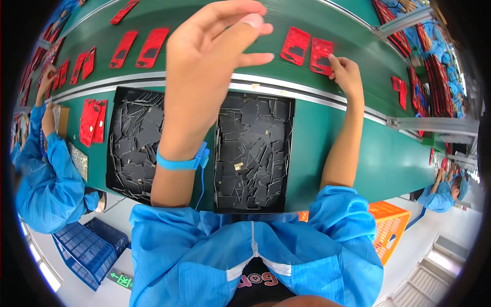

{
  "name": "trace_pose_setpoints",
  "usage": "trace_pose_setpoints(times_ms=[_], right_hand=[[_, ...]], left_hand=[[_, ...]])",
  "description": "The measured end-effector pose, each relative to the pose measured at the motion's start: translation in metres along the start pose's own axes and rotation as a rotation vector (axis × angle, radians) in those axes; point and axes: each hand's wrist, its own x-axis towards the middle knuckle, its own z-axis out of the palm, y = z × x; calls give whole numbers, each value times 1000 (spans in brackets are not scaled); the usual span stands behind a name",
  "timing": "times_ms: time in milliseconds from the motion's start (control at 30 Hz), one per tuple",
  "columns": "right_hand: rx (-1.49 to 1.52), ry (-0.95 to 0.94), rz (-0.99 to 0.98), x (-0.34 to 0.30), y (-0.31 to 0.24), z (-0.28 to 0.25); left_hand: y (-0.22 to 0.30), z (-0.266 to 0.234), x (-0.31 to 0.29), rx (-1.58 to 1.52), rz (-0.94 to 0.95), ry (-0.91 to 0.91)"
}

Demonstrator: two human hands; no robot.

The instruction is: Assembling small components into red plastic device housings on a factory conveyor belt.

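My left hand point(209, 43) is raised over the green conveyor belt, back of the hand up, thumb held away from the bent fingers. Nothing shows in it. Its wrist wears a blue band point(181, 161) with a cord. My right hand point(348, 75) has its curled fingertips at the right edge of a flat red phone-shaped part point(321, 48) with a black patch. A similar red part point(295, 46) lies just left of it. In front of me, a black tray point(290, 148) holds many thin dark grey rectangular pieces point(250, 148). Another such tray point(110, 153) sits partly behind my left forearm.
More red parts point(152, 47) lie along the belt point(225, 84) to the left. A small red stack point(92, 122) rests on the green table. A metal rail point(378, 115) edges the belt. A co-worker point(48, 176) reaches in at left. An orange crate point(391, 227) stands below right.
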Motion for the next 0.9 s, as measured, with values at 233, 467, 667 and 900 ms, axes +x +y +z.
trace_pose_setpoints(times_ms=[233, 467, 667, 900], right_hand=[[-30, 131, 54, -1, 24, -28], [13, 91, -297, -10, 14, 0], [-213, 208, -172, -19, -5, 25], [199, 267, -224, -8, -9, 34]], left_hand=[[1, -3, 4, 48, 31, -28], [-7, -1, 4, 118, 19, -69], [-14, -3, 6, 161, 46, -71], [-16, 10, 6, 157, -19, -183]])
